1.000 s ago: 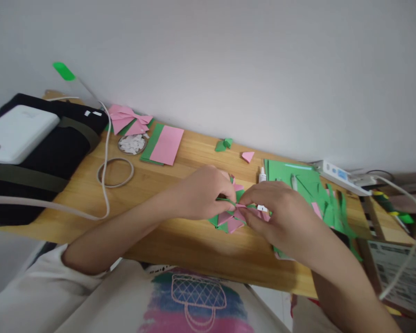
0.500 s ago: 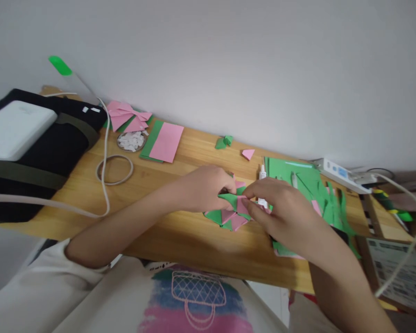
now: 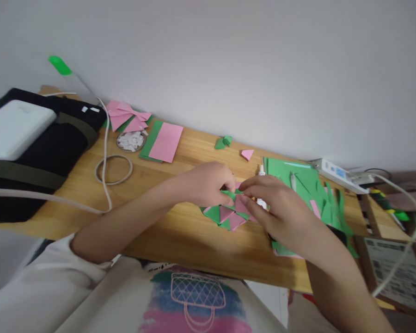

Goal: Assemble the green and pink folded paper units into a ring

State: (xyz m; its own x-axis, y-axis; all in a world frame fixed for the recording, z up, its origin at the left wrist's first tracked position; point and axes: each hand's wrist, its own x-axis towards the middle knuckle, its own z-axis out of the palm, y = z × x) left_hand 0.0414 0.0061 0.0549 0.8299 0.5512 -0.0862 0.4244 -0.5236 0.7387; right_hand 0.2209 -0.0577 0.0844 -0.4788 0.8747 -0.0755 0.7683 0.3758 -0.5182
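Just above the wooden table, a folded paper piece of green and pink triangles is between my two hands. My left hand pinches its green upper flap with thumb and bent fingers. From the other side, my right hand grips the pink part beside that flap, thumb and fingertips closed on it. The fingers cover much of the piece's upper half. A small white glue bottle stands partly behind my right hand.
Behind my hands lie small green folded bits and a pink scrap. Green sheets and a power strip are on the right. To the left are stacked paper, a dish of white bits and a cable.
My left hand has shifted slightly, with its thumb now lying further over the green flap. My right fingers have spread a little over the top of the paper piece.
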